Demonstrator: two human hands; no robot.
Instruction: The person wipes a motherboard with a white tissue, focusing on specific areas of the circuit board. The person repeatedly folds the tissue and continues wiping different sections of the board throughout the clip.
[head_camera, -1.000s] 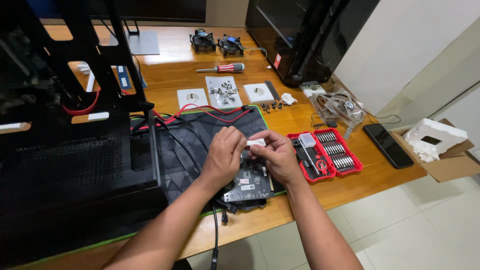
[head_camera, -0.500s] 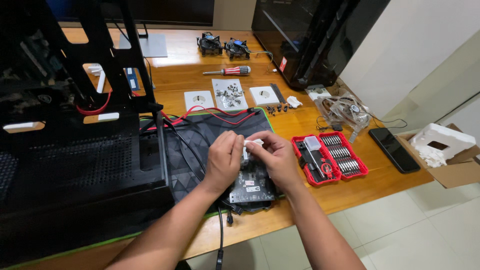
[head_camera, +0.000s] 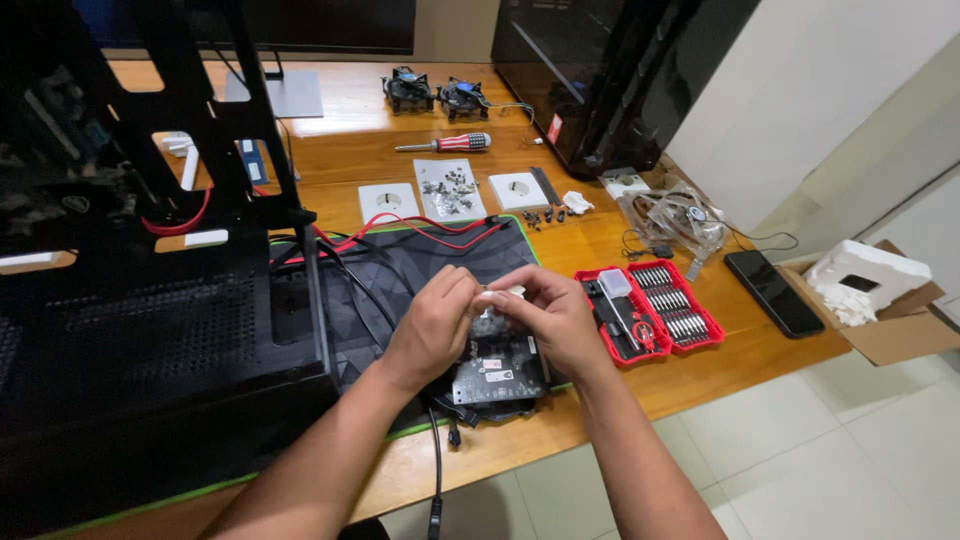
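Note:
My left hand (head_camera: 432, 322) and my right hand (head_camera: 545, 312) meet fingertip to fingertip over a black circuit board (head_camera: 497, 376) that lies on a dark mat (head_camera: 420, 262) with a green edge. Between the fingertips sits a small white object (head_camera: 497, 297), pinched from both sides; what it is cannot be made out. The board carries white labels and is partly hidden under both hands. A black cable (head_camera: 436, 470) runs from the board toward me over the table's front edge.
A black computer case frame (head_camera: 150, 300) with red cables fills the left. A red screwdriver bit set (head_camera: 648, 310) lies right of my hands, a phone (head_camera: 773, 291) and a cardboard box (head_camera: 880, 300) beyond. A screwdriver (head_camera: 445, 144), two fans (head_camera: 435, 93) and screws lie farther back.
The hands have stayed together over the board, shifting only slightly; the view has moved a little. The small white object stays between the fingertips.

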